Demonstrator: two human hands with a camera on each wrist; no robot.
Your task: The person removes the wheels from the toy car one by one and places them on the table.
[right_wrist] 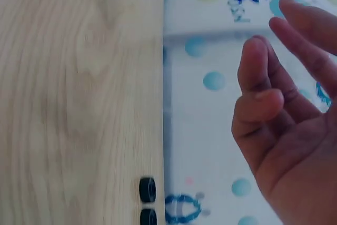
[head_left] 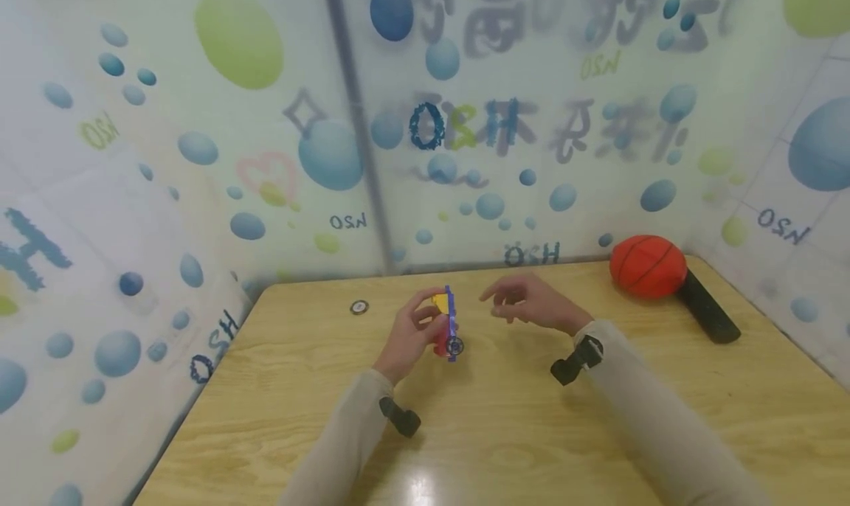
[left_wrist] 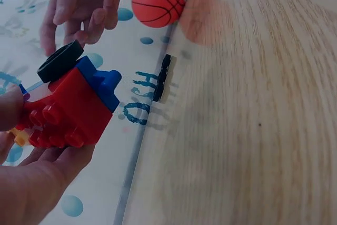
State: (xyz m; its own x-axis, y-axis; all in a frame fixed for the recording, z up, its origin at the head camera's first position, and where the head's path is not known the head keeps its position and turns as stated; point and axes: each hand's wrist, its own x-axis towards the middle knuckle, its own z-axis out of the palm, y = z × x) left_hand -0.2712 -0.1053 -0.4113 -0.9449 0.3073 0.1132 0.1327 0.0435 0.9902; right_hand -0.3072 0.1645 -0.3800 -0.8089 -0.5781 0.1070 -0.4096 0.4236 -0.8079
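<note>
My left hand (head_left: 406, 336) grips a toy car (left_wrist: 73, 106) made of red, blue and yellow building blocks, raised over the table. One black wheel (left_wrist: 60, 60) sits on the car's blue base, which faces right in the head view. To the right of the car, and apart from it, hovers my right hand (head_left: 531, 303). Its fingers are loosely bent, with nothing visible between them. In the right wrist view, black toy wheels (right_wrist: 148, 189) lie near the table's far edge. Another small wheel (head_left: 359, 307) lies left of my left hand.
The wooden table (head_left: 285, 403) meets patterned walls at its back and left. At the back right lies a red ball-shaped object (head_left: 647, 266) with basketball lines, joined to or touching a black bar (head_left: 710, 307).
</note>
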